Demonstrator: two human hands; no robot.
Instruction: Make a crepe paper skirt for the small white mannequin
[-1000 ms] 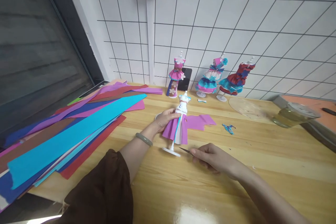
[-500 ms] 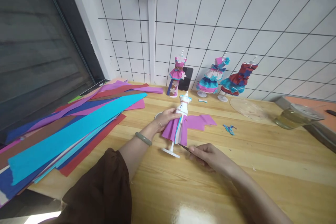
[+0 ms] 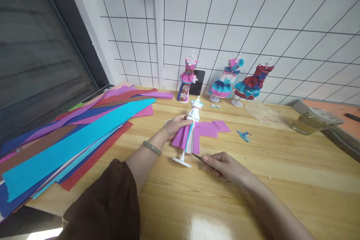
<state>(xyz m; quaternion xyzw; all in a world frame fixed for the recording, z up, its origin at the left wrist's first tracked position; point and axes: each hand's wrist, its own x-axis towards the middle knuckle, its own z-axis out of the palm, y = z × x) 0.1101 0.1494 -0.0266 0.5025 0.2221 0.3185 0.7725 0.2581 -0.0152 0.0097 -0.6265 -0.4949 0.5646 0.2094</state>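
Observation:
A small white mannequin point(image 3: 195, 111) on a round-based stand leans slightly over the wooden table, dressed in a white top and a purple skirt point(image 3: 180, 137) with a white and blue strip at its front. My left hand point(image 3: 177, 126) is closed round its waist from the left, thumb across the front. My right hand point(image 3: 221, 165) grips a thin dark tool point(image 3: 199, 157), whose tip is at the skirt's lower hem. Purple paper pieces point(image 3: 213, 129) lie just behind and to the right of the skirt.
Long coloured paper strips point(image 3: 81, 131) cover the table's left side. Three dressed mannequins stand along the wall, a phone point(image 3: 197, 82) behind the leftmost. Blue scraps point(image 3: 244, 136), a clear disc point(image 3: 260, 113) and a glass cup point(image 3: 312, 122) are at the right.
The whole view has shifted slightly, so everything appears a little further left and higher. Both hands keep their holds, and the tool tip stays near the hem.

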